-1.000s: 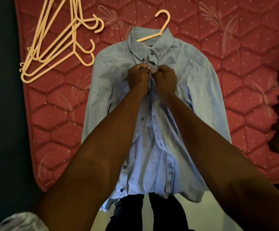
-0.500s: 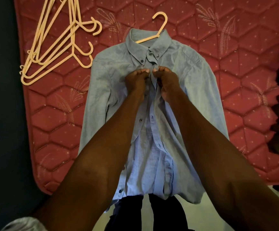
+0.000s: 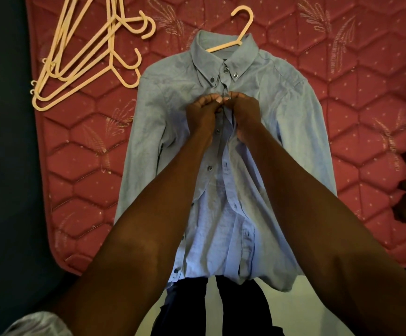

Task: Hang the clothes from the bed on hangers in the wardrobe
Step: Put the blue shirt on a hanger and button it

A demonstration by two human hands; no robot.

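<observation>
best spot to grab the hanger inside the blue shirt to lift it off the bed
Take the hanger by its hook, coming from the far side, above the collar. That curved hook and a short stretch of one arm are all that pokes out of the blue shirt; the rest is buried, and both hands are busy at the placket.

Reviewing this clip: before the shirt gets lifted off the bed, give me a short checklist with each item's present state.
1. Hanger inside the shirt, hook out past the collar: ok.
2. Collar-tip buttons fastened: ok.
3. Button below the collar closed: cannot tell, the left hand and right hand cover that spot, each with a grip on a placket edge.
4. Lower front closed: not ok, it lies open below the hands.
5. Spare hangers lying apart from the shirt: ok.
6. Shirt fully on the mattress: not ok, the hem hangs over the near edge.
</observation>
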